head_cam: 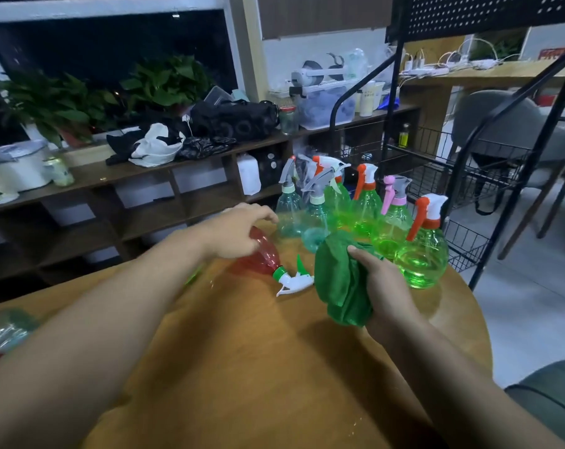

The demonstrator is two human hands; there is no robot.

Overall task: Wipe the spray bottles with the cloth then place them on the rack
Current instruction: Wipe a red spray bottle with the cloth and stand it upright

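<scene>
On the table (242,367), the left hand (239,231) curls its grip round the lying red bottle (261,256), seemingly to steady it; the grip of the right hand (385,283) clutches the green cloth (339,280) for wiping.

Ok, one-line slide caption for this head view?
Left hand on a red spray bottle lying on the wooden table; right hand gripping the green cloth.
</scene>
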